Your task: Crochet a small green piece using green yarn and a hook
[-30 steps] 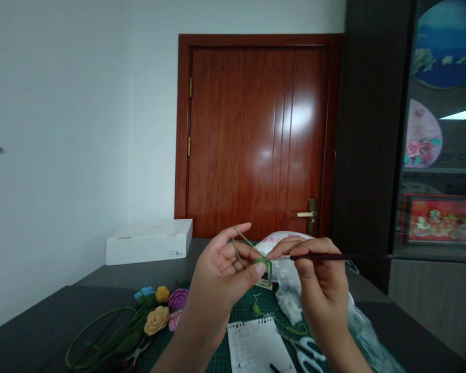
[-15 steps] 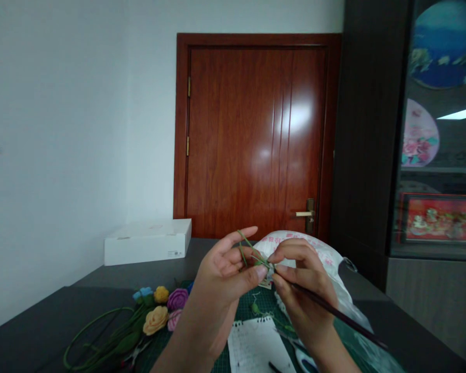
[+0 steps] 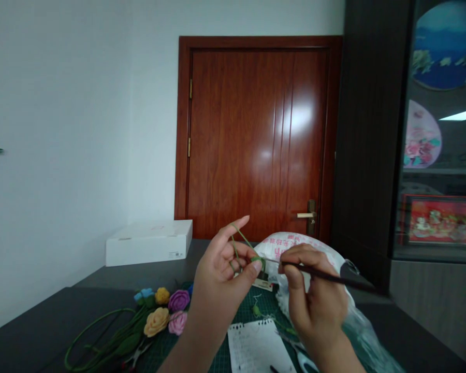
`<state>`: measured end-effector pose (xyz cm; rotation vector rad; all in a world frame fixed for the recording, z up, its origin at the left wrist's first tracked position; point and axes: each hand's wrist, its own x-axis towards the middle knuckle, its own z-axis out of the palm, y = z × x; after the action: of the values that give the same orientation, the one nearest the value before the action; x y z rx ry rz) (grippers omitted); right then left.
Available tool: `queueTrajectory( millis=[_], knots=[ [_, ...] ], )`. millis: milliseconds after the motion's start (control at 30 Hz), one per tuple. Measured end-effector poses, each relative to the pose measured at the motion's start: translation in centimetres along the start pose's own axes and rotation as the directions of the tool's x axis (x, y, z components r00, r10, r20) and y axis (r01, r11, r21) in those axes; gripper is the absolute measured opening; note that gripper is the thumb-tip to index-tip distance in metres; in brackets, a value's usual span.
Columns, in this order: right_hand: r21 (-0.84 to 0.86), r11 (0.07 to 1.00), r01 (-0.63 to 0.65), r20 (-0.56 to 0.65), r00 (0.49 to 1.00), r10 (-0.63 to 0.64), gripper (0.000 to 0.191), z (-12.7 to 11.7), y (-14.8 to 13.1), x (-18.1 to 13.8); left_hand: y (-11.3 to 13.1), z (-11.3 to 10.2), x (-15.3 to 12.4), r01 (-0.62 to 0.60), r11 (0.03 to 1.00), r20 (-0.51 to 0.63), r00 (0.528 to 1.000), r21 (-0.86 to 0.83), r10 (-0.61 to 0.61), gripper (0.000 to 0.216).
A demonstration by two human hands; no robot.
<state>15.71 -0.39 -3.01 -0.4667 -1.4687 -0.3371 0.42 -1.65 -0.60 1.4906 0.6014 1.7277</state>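
The hook (image 3: 330, 276) is held above the table (image 3: 89, 295), at 4 o'clock from the view centre. Its long axis runs close to horizontal: the tip end points between 9 and 10 o'clock, the butt between 3 and 4 o'clock. The handle is slim, straight and dark brown; the exposed shaft is thin and pale metallic. The right hand (image 3: 316, 290) grips the handle between thumb and fingers. The shaft reaches the small green yarn piece (image 3: 259, 259), at 5 o'clock from the view centre; the tip is too small to make out. The left hand (image 3: 223, 269) is partly spread: its thumb and a finger pinch the piece, and its index finger extends toward 2 o'clock, carrying the green strand (image 3: 246, 240). The notepad (image 3: 259, 346) lies at 6 o'clock from the piece.
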Motion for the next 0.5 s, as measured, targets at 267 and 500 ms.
queueTrajectory(
  millis=[267,500],
  knots=[
    [0.668,0.25,-0.701,0.453,0.65,0.61,0.035,1.8,0.5,0.5,0.9,-0.5,0.0,0.143,0.973,0.138,0.983,-0.181,-0.119,0.073],
    [0.367,0.918,-0.15,0.09,0.988,0.125,0.01,1.4,0.9,-0.2,0.9,0.3,-0.3,0.102,0.976,0.013,0.995,-0.193,-0.102,0.077]
  ],
)
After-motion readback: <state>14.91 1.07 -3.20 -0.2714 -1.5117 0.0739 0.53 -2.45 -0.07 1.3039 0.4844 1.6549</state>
